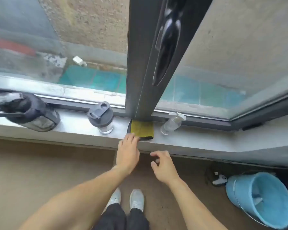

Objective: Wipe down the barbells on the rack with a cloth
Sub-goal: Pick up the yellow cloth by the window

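Cloth: a folded yellow cloth (142, 128) with a dark edge lies flat on the window sill (198, 141), centre of the frame, at the foot of the dark window post (140, 67).
Barbells: neither barbells nor rack are in view; only window, sill and floor show.
Left grip: the left hand (128, 152) reaches forward, fingers nearly straight, fingertips at the near left corner of the cloth; whether they touch it or only the sill edge I cannot tell. It holds nothing.
Right grip: the right hand (163, 165) hovers just below the sill edge, right of the left hand, fingers loosely curled and apart, holding nothing.
Step in hand: by my reading, picking up the cloth, the first step; no wiping has begun.
How to do it well: pinch the near edge through all the folded layers so the cloth lifts as one pad instead of unfolding; let the right hand support the far side if it droops.
Watch for: a lidded bottle (101, 118) stands just left of the cloth and a clear pump bottle (172, 122) leans just right of it; lift the cloth toward the body, not sideways, to avoid knocking either.
Elsewhere: a dark bag (32, 112) sits on the sill at far left; a blue bucket (263, 201) stands on the floor at lower right.
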Demonstrator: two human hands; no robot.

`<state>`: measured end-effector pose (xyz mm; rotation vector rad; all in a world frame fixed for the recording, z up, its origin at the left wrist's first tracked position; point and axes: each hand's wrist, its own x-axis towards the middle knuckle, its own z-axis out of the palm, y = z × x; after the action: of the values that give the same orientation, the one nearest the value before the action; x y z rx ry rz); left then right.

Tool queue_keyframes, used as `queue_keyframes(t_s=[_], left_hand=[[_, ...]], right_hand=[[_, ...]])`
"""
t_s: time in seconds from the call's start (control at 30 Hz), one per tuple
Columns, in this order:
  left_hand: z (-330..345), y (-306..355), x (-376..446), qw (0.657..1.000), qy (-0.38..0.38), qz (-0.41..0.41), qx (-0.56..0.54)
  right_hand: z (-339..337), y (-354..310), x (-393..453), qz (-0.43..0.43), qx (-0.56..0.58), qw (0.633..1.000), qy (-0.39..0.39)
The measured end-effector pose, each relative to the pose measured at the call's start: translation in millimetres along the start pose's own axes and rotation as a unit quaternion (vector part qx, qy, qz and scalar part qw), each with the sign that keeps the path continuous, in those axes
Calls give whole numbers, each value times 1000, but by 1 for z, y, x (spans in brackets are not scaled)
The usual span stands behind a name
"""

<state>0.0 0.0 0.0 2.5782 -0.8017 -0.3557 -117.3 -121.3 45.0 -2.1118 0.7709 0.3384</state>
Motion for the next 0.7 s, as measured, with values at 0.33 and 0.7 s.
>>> queue_keyframes(t_s=[0.33,0.7], left_hand=[[78,-26,69,993,-15,4,119],[-54,50,-78,834,-138,-207,-493]], right_hand=[[1,53,51,79,56,993,-69],[-27,-27,-11,170,362,903,-155]])
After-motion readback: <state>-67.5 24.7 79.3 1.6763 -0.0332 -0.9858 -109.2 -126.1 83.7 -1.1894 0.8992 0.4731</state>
